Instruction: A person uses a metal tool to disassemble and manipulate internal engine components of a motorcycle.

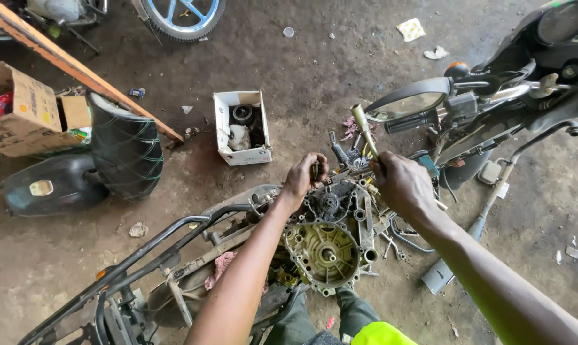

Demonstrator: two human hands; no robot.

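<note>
A white box (243, 128) of parts sits on the floor (302, 76), a tyre (126, 147) and carton (20, 108) beyond; a mirror (407, 102) at right.

An opened, greasy engine case (327, 246) is sitting in the stripped scooter frame, gears exposed. A brass-tipped tool (364, 131) is tilting upright above it.
</note>
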